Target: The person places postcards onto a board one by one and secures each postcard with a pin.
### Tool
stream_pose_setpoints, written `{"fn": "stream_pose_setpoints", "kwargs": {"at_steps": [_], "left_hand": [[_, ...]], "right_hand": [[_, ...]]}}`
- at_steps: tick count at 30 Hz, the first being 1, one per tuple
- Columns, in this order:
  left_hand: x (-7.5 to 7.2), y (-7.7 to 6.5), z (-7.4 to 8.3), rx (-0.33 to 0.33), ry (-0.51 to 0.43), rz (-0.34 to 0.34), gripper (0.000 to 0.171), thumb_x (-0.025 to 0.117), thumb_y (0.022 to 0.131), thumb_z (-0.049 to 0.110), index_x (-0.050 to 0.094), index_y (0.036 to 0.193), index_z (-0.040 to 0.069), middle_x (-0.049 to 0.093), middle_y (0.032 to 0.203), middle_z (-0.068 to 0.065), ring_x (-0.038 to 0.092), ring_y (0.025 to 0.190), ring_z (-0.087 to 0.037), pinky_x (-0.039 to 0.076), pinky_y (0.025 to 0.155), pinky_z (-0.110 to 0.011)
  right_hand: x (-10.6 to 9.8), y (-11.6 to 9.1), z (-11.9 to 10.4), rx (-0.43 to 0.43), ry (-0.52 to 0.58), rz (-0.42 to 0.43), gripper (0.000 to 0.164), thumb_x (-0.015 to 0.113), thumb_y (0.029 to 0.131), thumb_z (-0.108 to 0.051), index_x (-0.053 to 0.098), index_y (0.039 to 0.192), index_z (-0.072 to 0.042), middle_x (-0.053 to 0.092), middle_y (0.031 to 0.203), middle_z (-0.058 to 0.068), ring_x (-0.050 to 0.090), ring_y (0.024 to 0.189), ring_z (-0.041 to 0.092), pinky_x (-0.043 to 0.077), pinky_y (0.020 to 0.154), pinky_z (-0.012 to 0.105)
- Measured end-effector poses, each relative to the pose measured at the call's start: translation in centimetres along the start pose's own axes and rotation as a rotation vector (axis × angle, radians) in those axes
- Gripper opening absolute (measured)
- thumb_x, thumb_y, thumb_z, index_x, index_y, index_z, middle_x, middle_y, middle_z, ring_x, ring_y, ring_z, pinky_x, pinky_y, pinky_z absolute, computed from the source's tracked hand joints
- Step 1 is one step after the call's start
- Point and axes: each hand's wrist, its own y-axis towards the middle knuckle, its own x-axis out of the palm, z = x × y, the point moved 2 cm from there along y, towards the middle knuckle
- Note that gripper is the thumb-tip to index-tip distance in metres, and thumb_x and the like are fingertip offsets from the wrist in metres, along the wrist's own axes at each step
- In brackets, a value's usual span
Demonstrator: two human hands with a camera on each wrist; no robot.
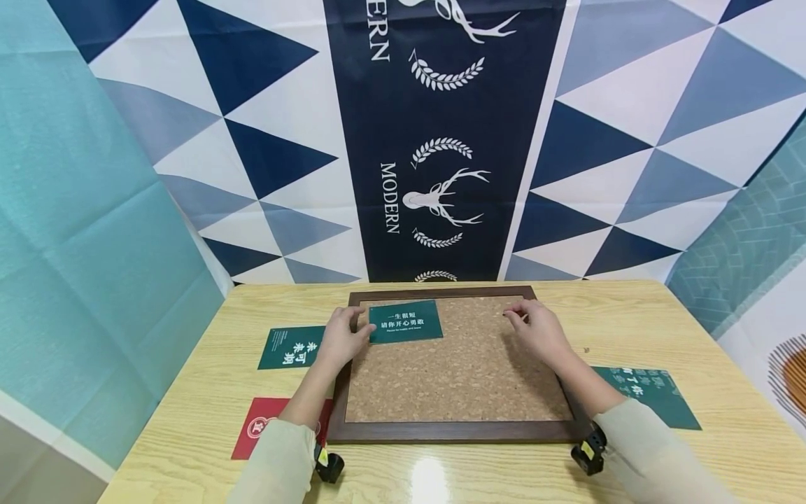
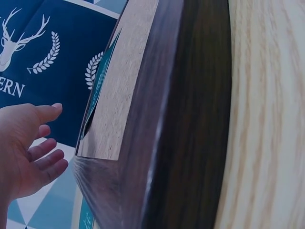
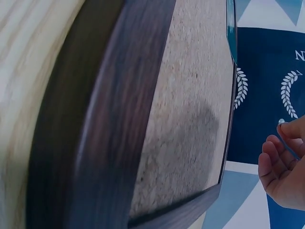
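Observation:
A green card (image 1: 403,332) with white lettering lies at the upper left of a cork board (image 1: 453,385) in a dark wooden frame. Beside the card's left edge is my left hand (image 1: 345,337), its thumb right at that edge and its fingers loosely spread. In the left wrist view the fingers hold nothing. Over the board's upper right, my right hand (image 1: 538,330) pinches a small pale pin-like piece (image 3: 281,122) between thumb and forefinger.
On the table left of the frame lie another green card (image 1: 286,348) and a red card (image 1: 252,427), partly behind the left arm. A green card (image 1: 655,399) lies at the right, partly under the right forearm. A patterned cloth (image 1: 434,210) hangs behind the table.

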Motion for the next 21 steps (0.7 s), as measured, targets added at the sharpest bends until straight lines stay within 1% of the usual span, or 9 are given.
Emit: {"fn": "stream_pose_setpoints", "kwargs": {"at_steps": [7, 11, 17, 21], "left_hand": [[0.2, 0.0, 0.3, 0.013, -0.028, -0.020, 0.046, 0.062, 0.082, 0.025, 0.050, 0.123, 0.008, 0.050, 0.112, -0.011, 0.050, 0.094, -0.024, 0.045, 0.075, -0.037], [0.5, 0.1, 0.3, 0.006, -0.027, -0.028, 0.046, 0.062, 0.082, 0.026, 0.050, 0.123, 0.010, 0.049, 0.112, -0.009, 0.050, 0.098, -0.024, 0.046, 0.078, -0.038], [0.8, 0.2, 0.4, 0.015, -0.020, -0.026, 0.045, 0.063, 0.082, 0.025, 0.051, 0.122, 0.010, 0.049, 0.114, -0.010, 0.050, 0.106, -0.027, 0.045, 0.085, -0.041], [0.9, 0.3, 0.5, 0.021, -0.015, -0.032, 0.046, 0.063, 0.081, 0.026, 0.051, 0.122, 0.009, 0.049, 0.115, -0.010, 0.050, 0.107, -0.027, 0.045, 0.086, -0.041]], "right_hand": [[0.6, 0.2, -0.8, -0.002, 0.004, -0.027, 0.018, 0.051, 0.088, -0.015, 0.064, 0.092, -0.002, 0.058, 0.086, 0.011, 0.052, 0.075, 0.020, 0.042, 0.062, 0.030], [0.9, 0.3, -1.2, -0.003, 0.006, -0.047, 0.018, 0.051, 0.088, -0.015, 0.063, 0.092, -0.003, 0.059, 0.087, 0.010, 0.052, 0.077, 0.020, 0.043, 0.064, 0.031], [1.5, 0.4, -1.6, -0.002, 0.013, -0.069, 0.019, 0.051, 0.089, -0.016, 0.063, 0.093, -0.003, 0.061, 0.086, 0.010, 0.053, 0.077, 0.019, 0.043, 0.062, 0.030], [1.7, 0.6, -2.0, -0.005, 0.017, -0.079, 0.018, 0.051, 0.089, -0.016, 0.064, 0.092, -0.004, 0.062, 0.085, 0.008, 0.053, 0.074, 0.018, 0.041, 0.060, 0.027]]}}
